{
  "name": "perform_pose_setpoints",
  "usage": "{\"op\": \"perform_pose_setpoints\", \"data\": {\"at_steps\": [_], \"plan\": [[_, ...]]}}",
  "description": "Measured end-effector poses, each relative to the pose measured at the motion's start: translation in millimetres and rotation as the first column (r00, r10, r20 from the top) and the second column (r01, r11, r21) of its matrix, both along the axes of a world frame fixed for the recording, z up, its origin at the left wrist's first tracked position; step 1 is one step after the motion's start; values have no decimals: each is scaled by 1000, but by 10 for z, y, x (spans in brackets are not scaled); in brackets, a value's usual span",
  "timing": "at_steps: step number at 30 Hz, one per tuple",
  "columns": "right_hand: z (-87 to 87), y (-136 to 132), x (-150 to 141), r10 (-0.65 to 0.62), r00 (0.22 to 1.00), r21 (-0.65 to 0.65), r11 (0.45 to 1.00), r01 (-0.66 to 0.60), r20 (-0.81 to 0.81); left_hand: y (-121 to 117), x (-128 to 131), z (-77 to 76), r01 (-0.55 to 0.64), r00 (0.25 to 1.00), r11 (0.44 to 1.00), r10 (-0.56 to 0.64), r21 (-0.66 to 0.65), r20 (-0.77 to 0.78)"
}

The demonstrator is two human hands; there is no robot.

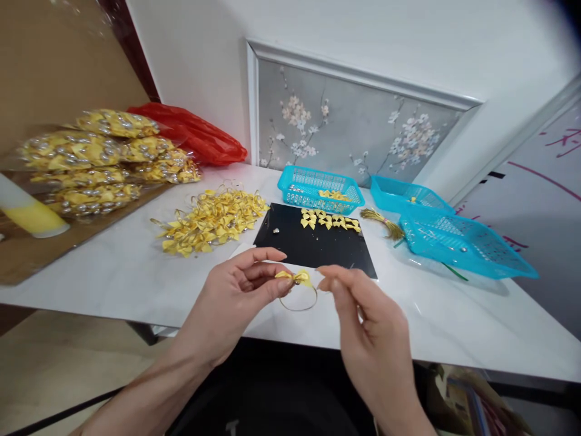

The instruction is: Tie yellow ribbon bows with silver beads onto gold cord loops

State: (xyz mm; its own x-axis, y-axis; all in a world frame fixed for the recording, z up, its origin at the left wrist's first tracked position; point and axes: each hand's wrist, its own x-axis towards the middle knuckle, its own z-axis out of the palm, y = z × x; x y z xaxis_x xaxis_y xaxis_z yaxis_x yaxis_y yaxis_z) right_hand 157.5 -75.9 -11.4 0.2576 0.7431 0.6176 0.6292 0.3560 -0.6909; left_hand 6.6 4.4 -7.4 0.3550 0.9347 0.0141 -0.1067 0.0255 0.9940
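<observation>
Just in front of the table's black mat, my left hand (pixel 245 281) pinches a small yellow ribbon bow (pixel 302 277) between thumb and fingers. From the bow a thin gold twist tie (pixel 299 310) curves down in a loop and rises on the right. My right hand (pixel 372 321) is closed, its thumb and index finger pinched together at the loop's right side, on the tie end. The black mat (pixel 313 245) carries rows of yellow bows (pixel 329 220) and one small shiny bead (pixel 276 231).
A heap of bows with ties (pixel 218 221) lies left of the mat. Bagged bows (pixel 86 151) and a red plastic bag (pixel 195 133) are farther left. Blue baskets (pixel 318 181) stand behind and to the right (pixel 481 248). A bundle of gold ties (pixel 384 223) lies beside the mat.
</observation>
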Motion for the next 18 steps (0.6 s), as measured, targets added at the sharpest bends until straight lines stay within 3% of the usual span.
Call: {"op": "perform_pose_setpoints", "data": {"at_steps": [4, 8, 13, 18], "plan": [[124, 39, 69, 72, 977, 54, 997, -62, -200, -2, 8, 31, -17, 999, 1000, 17, 12, -31], [204, 137, 60, 64, 951, 118, 993, -30, -302, -21, -11, 34, 1, 996, 998, 5, 66, -94], [262, 212, 37, 159, 957, 101, 985, -138, -242, -45, 12, 29, -9, 987, 992, 28, 123, -156], [173, 220, -213, 228, 971, 163, 963, -216, -64, -34, 66, 76, -28, 997, 996, 34, 85, -68]]}}
